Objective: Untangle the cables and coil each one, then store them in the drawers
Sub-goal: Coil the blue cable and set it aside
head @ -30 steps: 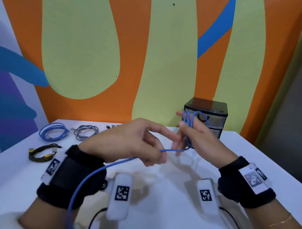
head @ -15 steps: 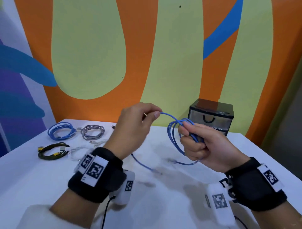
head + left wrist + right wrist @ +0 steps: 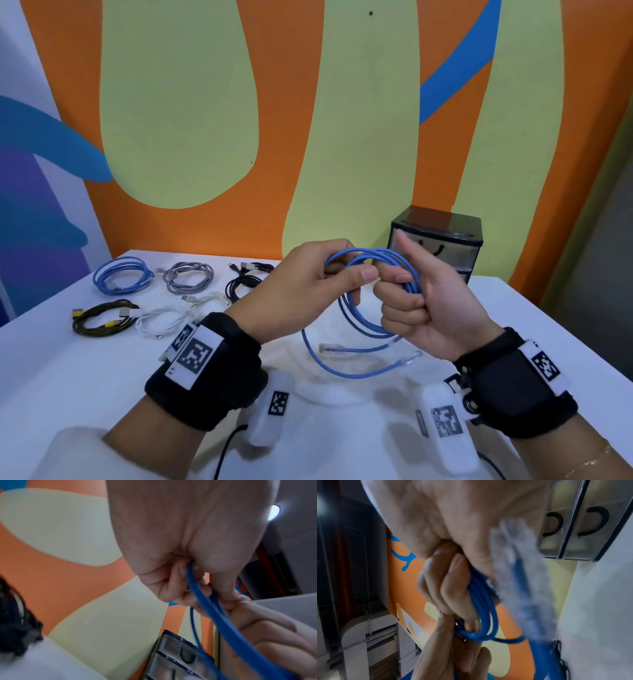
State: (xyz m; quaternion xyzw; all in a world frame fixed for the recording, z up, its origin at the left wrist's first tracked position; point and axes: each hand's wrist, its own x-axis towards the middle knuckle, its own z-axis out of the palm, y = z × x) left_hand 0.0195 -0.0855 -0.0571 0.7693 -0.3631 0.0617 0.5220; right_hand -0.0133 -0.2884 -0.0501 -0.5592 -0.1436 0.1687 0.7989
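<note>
A blue network cable (image 3: 356, 322) is partly coiled in the air above the white table (image 3: 68, 370). My right hand (image 3: 421, 301) has its fingers curled round the stacked loops (image 3: 481, 601), thumb up. My left hand (image 3: 308, 284) pinches a strand (image 3: 197, 585) at the top of the coil, close against the right hand. Two clear-plug tails (image 3: 409, 358) hang below the hands. A small black drawer unit (image 3: 442, 240) with clear drawers (image 3: 573, 524) stands behind the right hand; both drawers seen are closed.
Several coiled cables lie at the table's left: light blue (image 3: 121, 279), grey (image 3: 188, 277), black (image 3: 245, 284), white (image 3: 164, 320), black-and-yellow (image 3: 101, 317). The painted wall (image 3: 205, 102) stands right behind the table. The table's right edge (image 3: 582, 342) drops off.
The left hand has brought another turn of blue cable up to the right hand, and the two hands have closed together. The coil is fuller and the loose tail is shorter.
</note>
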